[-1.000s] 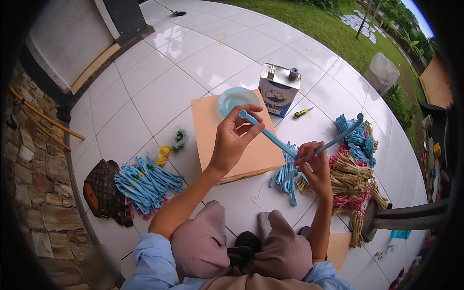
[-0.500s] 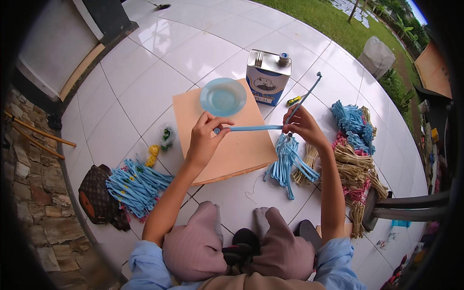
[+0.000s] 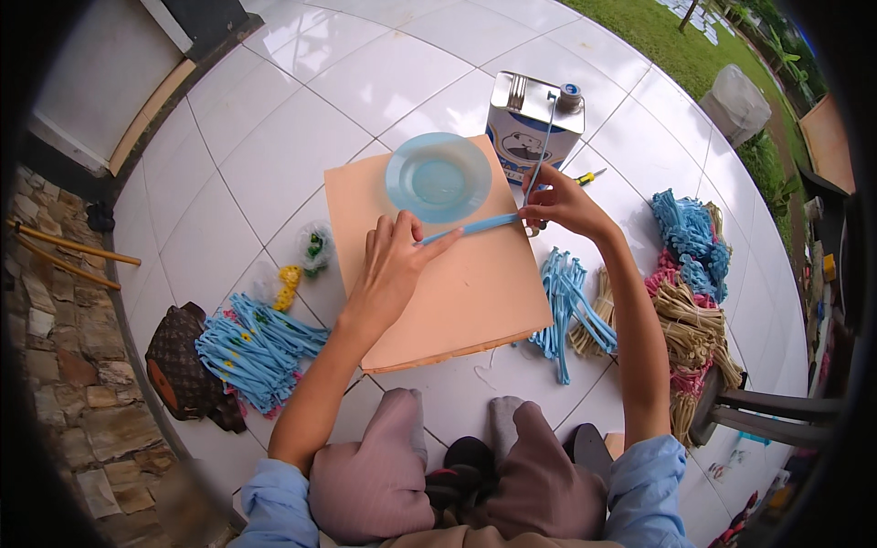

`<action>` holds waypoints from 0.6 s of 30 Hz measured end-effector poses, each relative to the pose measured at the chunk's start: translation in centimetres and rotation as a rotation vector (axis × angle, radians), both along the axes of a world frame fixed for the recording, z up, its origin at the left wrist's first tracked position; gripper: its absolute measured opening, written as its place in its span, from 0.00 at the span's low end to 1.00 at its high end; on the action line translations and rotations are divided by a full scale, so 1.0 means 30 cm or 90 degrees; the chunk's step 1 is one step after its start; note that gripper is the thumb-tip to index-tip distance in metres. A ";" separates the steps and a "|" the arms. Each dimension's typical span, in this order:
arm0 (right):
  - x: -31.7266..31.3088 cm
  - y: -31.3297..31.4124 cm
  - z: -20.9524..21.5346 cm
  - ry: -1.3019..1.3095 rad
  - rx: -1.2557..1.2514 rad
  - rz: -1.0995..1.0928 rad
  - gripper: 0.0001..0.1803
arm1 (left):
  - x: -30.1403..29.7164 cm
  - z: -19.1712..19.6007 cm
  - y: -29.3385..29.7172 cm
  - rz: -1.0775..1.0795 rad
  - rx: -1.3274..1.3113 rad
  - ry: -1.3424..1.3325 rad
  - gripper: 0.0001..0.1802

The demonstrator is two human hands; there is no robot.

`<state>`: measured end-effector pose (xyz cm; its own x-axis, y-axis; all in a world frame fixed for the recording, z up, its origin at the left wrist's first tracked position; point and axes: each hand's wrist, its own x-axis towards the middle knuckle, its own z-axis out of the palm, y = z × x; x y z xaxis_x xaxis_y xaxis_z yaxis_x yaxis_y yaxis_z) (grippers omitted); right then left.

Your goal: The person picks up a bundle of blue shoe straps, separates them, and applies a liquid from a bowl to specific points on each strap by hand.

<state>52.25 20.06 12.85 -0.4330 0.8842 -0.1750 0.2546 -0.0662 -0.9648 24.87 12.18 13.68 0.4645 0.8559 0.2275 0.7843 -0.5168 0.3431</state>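
A flat light-blue strap [image 3: 482, 225] stretches between my hands over a peach-coloured board [image 3: 457, 292]. My left hand [image 3: 388, 265] is palm down, its thumb and fingers closed on the strap's left end. At the other end my right hand [image 3: 566, 205] pinches it, and a thin knotted cord [image 3: 549, 137] sticks up from those fingers in front of the metal can [image 3: 534, 132]. Just beyond the strap sits a translucent blue plate [image 3: 480, 169] on the board. Whether the strap touches the board under my left hand I cannot tell.
Blue strap bundles lie left [image 3: 256, 352] and right [image 3: 571, 310] of the board. Farther right are blue, beige and pink bundles [image 3: 690, 315]. A yellow cutter [image 3: 589, 177] lies by the can. A brown bag [image 3: 183, 365] and bags of small yellow [image 3: 289, 281] and green pieces [image 3: 315, 248] are left.
My left hand has turned palm down over the strap, which now slants up to the right instead of lying level. My right hand has moved farther away. The whole view has shifted a little.
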 end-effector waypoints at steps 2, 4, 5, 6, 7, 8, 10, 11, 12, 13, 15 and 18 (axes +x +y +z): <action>0.002 0.009 -0.002 0.000 -0.003 0.002 0.17 | -0.001 0.003 0.006 -0.001 -0.007 0.008 0.27; 0.000 0.016 -0.002 -0.007 -0.021 0.019 0.19 | -0.003 0.009 0.010 -0.002 -0.012 0.022 0.27; 0.000 0.017 -0.002 -0.007 -0.024 0.021 0.19 | -0.001 0.010 0.012 -0.001 -0.002 0.023 0.29; 0.000 0.018 -0.002 -0.005 -0.027 0.014 0.19 | -0.001 0.011 0.015 -0.001 0.010 0.025 0.32; 0.000 0.020 -0.002 -0.002 -0.031 0.008 0.19 | -0.001 0.012 0.017 0.000 0.008 0.025 0.32; 0.000 0.024 0.000 -0.002 -0.033 0.008 0.19 | -0.002 0.014 0.018 -0.001 0.005 0.026 0.31; 0.005 0.036 0.004 -0.034 -0.053 0.030 0.19 | 0.001 0.021 0.021 -0.003 0.003 0.026 0.31; 0.007 0.041 0.002 -0.034 -0.054 0.029 0.19 | 0.003 0.026 0.020 -0.004 0.001 0.033 0.30; 0.010 0.047 0.001 -0.038 -0.061 0.041 0.20 | 0.004 0.027 0.020 -0.004 0.001 0.039 0.30; 0.012 0.050 -0.001 -0.042 -0.068 0.054 0.20 | 0.004 0.025 0.019 -0.005 0.000 0.039 0.30; 0.019 0.051 -0.004 -0.039 -0.083 0.061 0.20 | 0.004 0.022 0.017 -0.002 -0.013 0.041 0.29; 0.033 0.054 -0.032 -0.001 -0.117 0.065 0.20 | 0.008 0.019 0.018 0.001 0.007 0.042 0.29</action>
<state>53.25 21.67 11.90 -0.5185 0.7888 -0.3301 0.2702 -0.2151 -0.9385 25.10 12.72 14.25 0.4770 0.8543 0.2065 0.8061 -0.5189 0.2846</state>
